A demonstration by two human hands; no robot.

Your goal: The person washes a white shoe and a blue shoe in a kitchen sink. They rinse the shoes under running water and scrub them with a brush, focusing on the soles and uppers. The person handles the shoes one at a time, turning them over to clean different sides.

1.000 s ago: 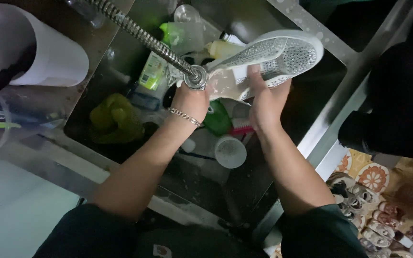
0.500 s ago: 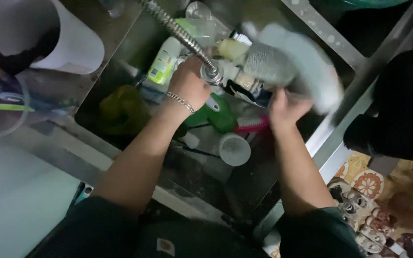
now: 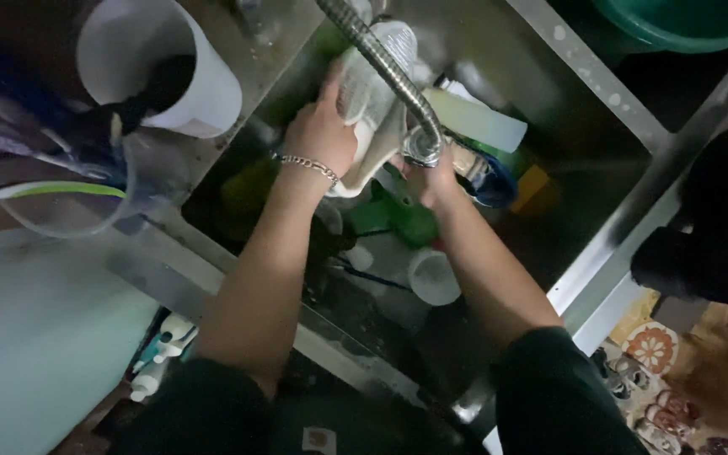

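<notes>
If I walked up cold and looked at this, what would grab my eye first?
Probably the pale mesh-patterned shoe, held by both hands under the coiled metal faucet hose at top centre; the left hand, with a chain bracelet, lies over it, and the right hand grips from below. Next, the steel sink beneath, cluttered with a white cup and green items, and the big white container at upper left.

White spray bottles [image 3: 162, 358] under counter
</notes>
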